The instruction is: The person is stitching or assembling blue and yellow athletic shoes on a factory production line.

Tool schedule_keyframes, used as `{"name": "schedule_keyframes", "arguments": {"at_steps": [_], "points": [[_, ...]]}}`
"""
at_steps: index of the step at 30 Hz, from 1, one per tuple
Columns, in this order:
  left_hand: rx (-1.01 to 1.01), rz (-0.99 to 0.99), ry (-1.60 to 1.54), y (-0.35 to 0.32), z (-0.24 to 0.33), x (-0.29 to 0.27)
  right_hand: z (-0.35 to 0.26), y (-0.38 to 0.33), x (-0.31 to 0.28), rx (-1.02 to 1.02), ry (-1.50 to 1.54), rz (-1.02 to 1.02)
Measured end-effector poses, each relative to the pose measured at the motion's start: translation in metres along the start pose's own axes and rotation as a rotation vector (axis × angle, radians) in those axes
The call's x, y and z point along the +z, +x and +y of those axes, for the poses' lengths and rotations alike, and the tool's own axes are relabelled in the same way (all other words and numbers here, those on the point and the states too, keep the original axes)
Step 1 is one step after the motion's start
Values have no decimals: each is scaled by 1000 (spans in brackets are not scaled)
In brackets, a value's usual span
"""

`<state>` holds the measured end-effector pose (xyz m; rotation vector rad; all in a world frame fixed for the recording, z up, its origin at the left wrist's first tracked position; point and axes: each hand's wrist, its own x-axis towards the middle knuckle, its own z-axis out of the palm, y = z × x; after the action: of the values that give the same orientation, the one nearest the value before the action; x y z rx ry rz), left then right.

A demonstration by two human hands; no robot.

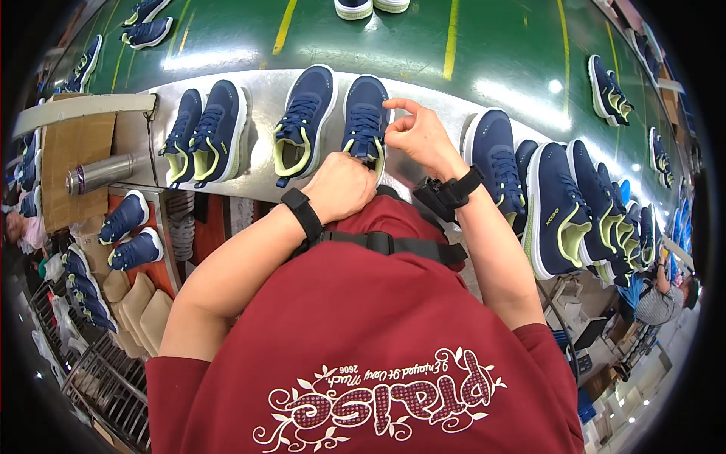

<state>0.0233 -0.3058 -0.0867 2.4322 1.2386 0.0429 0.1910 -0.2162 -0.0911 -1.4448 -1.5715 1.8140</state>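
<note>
A navy sneaker (366, 102) with lime lining stands toe-away on the metal ledge in front of me. My left hand (344, 188) is closed at its opening, over the tongue and collar; the fingertips are hidden inside. My right hand (423, 138) is at the sneaker's right side, fingers bent and thumb close to the laces. Whether a lace is pinched there is too small to tell. A matching sneaker (306, 113) stands just to the left, untouched. Farther left is another navy pair (215, 125), side by side.
Several navy sneakers (556, 200) crowd the ledge at right. The bare metal ledge (261, 113) borders a green belt (408, 45) with yellow lines, carrying more shoes. At left are a metal cylinder (102, 174), a cardboard sheet (76, 151) and a wire rack (106, 386).
</note>
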Motion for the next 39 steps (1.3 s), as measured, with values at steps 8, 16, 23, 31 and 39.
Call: {"name": "schedule_keyframes", "arguments": {"at_steps": [8,16,23,31,39], "points": [[-4,-1,-36,-13,-2,7,7,-24,-5,-192,-374,-7],[-27,186,-284,-20,4,-21,25,-36,37,-116,-433,-34],[-567,525,-702,-18,-26,-9,31,-37,51,-150,-677,47],[-645,366,-679,-8,-39,-15,33,-34,58,-207,-669,88],[-378,675,-81,1,-10,-7,33,-36,52,-162,-668,64]]}}
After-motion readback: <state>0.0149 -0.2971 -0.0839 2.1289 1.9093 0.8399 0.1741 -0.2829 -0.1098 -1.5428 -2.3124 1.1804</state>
